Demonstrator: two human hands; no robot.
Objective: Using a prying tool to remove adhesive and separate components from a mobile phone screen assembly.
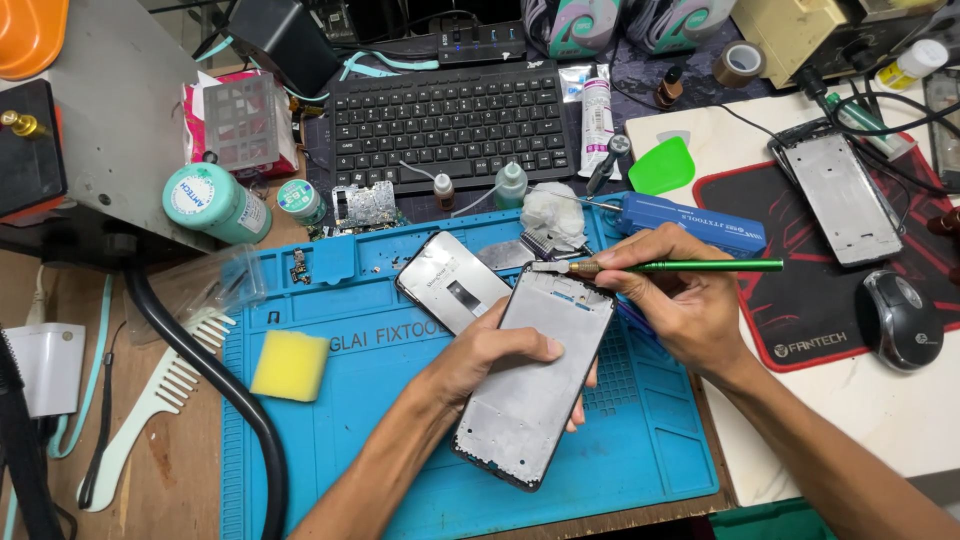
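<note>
On blue mat [400, 420] | left hand [480, 355] fingers grip phone frame [535, 385] | right hand [680, 305] fingers pinch green tool [690, 266]

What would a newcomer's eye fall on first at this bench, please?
Probably the bare phone frame at centre, tilted up off the blue work mat in the left hand. The right hand holds a green-handled tool to its top edge. A yellow sponge lies left on the mat.

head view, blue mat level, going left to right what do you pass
white comb → yellow sponge → left hand → phone frame held in it → right hand holding the green tool → computer mouse
</note>
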